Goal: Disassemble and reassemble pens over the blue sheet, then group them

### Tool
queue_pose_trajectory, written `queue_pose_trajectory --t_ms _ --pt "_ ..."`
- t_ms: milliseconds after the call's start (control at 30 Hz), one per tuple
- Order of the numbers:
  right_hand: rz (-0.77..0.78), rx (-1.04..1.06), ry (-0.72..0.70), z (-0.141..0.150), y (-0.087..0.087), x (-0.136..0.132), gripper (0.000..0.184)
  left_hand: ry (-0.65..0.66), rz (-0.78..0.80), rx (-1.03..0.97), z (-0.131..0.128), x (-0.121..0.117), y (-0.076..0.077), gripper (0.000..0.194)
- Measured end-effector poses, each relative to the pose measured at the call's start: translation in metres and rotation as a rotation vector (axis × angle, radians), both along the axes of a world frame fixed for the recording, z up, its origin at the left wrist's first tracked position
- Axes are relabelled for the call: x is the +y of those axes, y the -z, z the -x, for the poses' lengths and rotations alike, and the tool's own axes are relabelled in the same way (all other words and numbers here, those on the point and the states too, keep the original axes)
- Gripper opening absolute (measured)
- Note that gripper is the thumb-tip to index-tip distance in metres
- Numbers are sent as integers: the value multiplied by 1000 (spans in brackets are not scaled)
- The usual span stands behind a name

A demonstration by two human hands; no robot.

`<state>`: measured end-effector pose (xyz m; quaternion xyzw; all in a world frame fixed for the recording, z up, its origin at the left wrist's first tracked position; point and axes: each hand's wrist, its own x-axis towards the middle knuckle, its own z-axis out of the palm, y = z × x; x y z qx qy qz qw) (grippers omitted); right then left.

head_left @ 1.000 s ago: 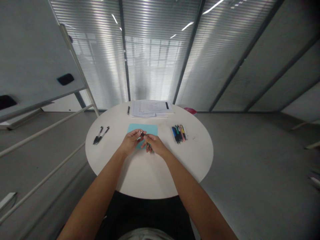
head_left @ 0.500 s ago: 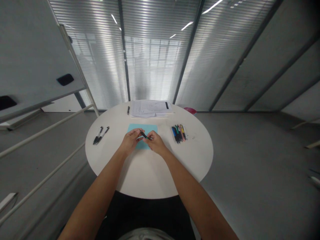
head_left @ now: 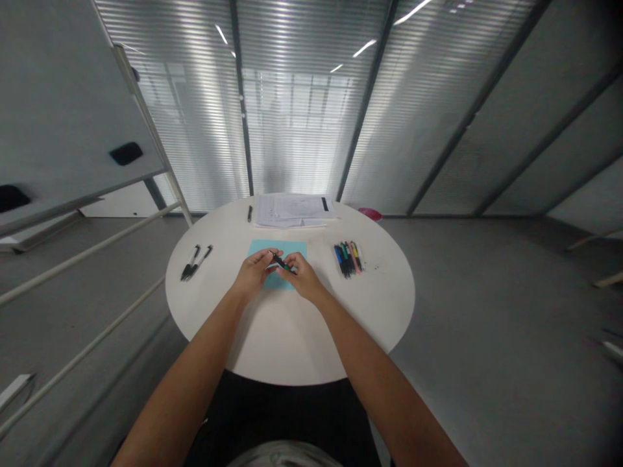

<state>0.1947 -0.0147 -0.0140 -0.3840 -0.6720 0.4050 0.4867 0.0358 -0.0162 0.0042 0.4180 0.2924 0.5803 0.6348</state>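
Observation:
Between my two hands is a dark pen (head_left: 281, 261) with a bit of green toward its right end. My left hand (head_left: 254, 272) pinches its upper left end. Fingers of my right hand (head_left: 302, 275) are closed round its lower right end. The pen slants down to the right, above a light blue sheet (head_left: 291, 247) on the white round table (head_left: 292, 350). Both hands partly cover the sheet. The pen's tips are hidden by my fingers.
Right of my hands lies a row of several coloured pens (head_left: 348, 259). Two black-and-white pens (head_left: 196, 263) lie at the left. Papers (head_left: 292, 210) and a dark pen-like item (head_left: 250, 213) are at the table's far side. A whiteboard frame (head_left: 150, 123) stands left.
Little differs. The pen has shifted slightly in my fingers, with a bit more green showing by my right hand.

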Motion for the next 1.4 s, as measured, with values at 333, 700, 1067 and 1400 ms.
queue_pose_trajectory --t_ms 333,700,1067,1400 --pt "83 -54 -57 -2 1 1 33 10 -16 20 2 2 3 27" --pt "501 436 -329 -13 -30 -8 39 -215 44 44 4 4 -1 36" --pt "517 1086 -110 -35 -28 12 22 -275 -104 445 0 5 6 30" --pt "589 1075 -219 -27 -34 1 45 -126 -379 907 4 3 14 27"
